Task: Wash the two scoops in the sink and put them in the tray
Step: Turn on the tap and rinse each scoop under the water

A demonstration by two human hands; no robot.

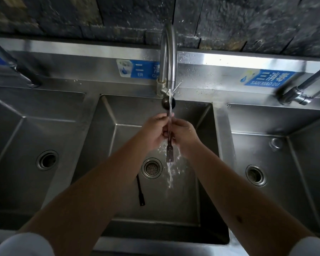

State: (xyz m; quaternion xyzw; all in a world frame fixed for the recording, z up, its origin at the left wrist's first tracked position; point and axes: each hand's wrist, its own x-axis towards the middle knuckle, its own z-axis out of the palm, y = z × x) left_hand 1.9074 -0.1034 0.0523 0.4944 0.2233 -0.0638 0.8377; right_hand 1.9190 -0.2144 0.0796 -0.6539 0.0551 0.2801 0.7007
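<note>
A dark long-handled scoop is held upright over the middle sink basin, its round bowl up near the faucet and its flat handle end pointing down. My left hand and my right hand are both closed around its shaft. Running water falls from the spout over the scoop and my hands and splashes beside the drain. A second dark scoop lies on the basin floor just left of the drain, partly hidden by my left forearm. No tray is in view.
A left basin and a right basin flank the middle one, each with a drain. Another tap stands at the right and a dark hose fitting at the left. Blue labels mark the steel backsplash below a dark stone wall.
</note>
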